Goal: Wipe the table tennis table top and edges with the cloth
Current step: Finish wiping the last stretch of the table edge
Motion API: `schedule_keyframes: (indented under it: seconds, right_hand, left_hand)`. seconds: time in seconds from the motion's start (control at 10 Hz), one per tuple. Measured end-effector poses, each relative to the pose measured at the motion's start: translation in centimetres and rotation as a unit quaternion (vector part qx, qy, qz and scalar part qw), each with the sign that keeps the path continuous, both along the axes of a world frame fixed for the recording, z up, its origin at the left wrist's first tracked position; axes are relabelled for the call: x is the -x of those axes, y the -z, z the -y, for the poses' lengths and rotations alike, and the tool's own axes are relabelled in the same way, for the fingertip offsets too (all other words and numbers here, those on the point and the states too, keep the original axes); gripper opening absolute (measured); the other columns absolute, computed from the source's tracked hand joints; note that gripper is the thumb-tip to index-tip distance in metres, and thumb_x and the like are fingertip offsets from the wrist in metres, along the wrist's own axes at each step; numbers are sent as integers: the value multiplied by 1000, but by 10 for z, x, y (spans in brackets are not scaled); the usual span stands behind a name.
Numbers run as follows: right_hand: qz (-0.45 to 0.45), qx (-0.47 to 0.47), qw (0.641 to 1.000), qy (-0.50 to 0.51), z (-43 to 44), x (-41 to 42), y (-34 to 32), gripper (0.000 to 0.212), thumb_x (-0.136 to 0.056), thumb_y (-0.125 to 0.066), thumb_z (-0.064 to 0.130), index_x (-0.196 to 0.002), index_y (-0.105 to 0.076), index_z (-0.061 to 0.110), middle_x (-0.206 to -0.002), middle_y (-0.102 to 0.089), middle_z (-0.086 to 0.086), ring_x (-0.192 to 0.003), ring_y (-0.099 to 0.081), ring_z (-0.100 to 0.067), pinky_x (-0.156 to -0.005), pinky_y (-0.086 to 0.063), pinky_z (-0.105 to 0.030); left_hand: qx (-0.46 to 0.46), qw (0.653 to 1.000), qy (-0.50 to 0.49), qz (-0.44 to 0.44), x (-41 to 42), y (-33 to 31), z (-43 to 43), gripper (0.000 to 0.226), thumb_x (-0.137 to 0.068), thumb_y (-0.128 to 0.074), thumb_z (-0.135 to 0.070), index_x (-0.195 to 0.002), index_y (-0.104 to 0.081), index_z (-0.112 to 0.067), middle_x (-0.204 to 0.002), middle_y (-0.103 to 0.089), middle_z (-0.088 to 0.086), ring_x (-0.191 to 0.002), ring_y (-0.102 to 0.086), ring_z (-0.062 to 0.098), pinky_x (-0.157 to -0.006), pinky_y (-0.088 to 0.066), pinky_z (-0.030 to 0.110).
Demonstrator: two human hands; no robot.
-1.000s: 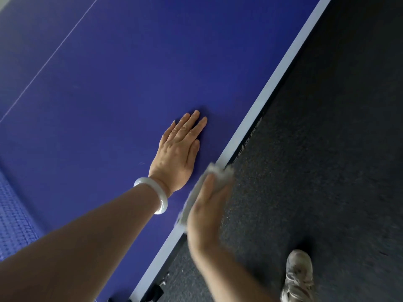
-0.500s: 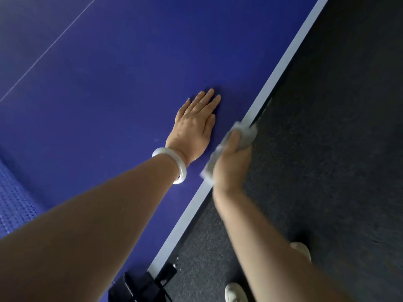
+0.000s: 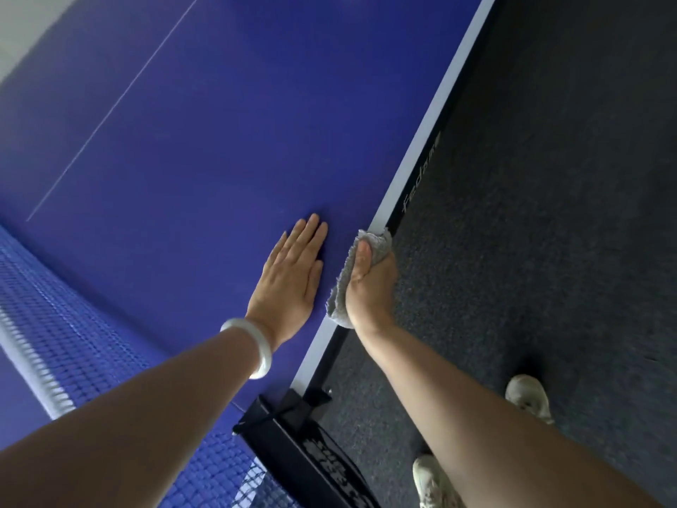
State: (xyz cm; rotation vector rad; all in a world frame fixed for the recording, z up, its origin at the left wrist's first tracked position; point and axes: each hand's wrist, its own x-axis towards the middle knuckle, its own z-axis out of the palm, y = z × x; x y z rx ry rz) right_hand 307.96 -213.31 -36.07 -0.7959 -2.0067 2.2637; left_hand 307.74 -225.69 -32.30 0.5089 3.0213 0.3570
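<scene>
Grey cloth (image 3: 339, 287) in right grip (image 3: 370, 287) at table edge (image 3: 432, 115), side lettering (image 3: 421, 174) blurred

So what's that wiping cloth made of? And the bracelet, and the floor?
The cloth looks like soft grey fabric, maybe terry or microfibre: it is fuzzy, crumpled and ragged along its edge. The bracelet looks like pale polished stone or glass, perhaps jade: it is smooth, glossy and slightly see-through. The floor seems to be dark short-pile carpet: speckled, matte and grainy.

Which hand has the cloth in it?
The right hand grips the grey cloth at the table's white edge. The left hand lies flat on the blue top, wears a white bangle and holds nothing.
</scene>
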Motion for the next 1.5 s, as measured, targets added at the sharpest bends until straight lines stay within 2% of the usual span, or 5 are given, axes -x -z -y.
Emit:
schedule_keyframes:
  seconds: [0.3,0.5,0.8,1.1,1.5]
  right_hand:
    - [34,23,999,23,41,-67,-14,23,-106,-45,18,-126,-55,15,-122,-51,5,-103,-48,24,-85,-29,6]
    - [289,220,923,-129,21,-55,-31,39,-107,-44,28,-140,-50,7,-133,-58,-10,-127,-56,-31,-105,-46,-37]
    - [158,351,913,136,-17,27,-40,49,-107,-40,30,-151,-31,9,-139,-49,-6,-109,-55,-12,-97,-44,-17]
    - [123,90,980,-130,-8,-34,-33,19,-104,-48,15,-112,-40,0,-91,-50,-2,-74,-51,-9,-66,-46,-17]
    - [-19,12,999,-49,-44,53,-11,78,-103,-49,13,-158,5,7,-164,-17,-16,-150,-27,-26,-120,-30,-43]
  left_hand:
    - [2,1000,-15,-11,-4,4,2,51,-106,-26,-23,-157,-23,-16,-164,-17,0,-152,-10,13,-124,-6,33]
    - [-11,1000,-18,-15,-1,4,3,50,-107,-33,-18,-156,-25,-17,-163,-18,-3,-152,-11,12,-124,-2,29]
    - [6,1000,-18,6,0,2,4,52,-105,-22,-25,-157,-20,-20,-164,-12,-7,-151,-4,7,-123,2,27]
    - [9,1000,-22,12,-1,1,0,54,-104,-19,-29,-157,-20,-22,-164,-13,-8,-151,-4,5,-124,-1,29]
    - [-35,993,-85,-69,26,-9,-28,38,-94,-43,-7,-123,-66,-10,-132,-60,7,-115,-55,31,-98,-44,46]
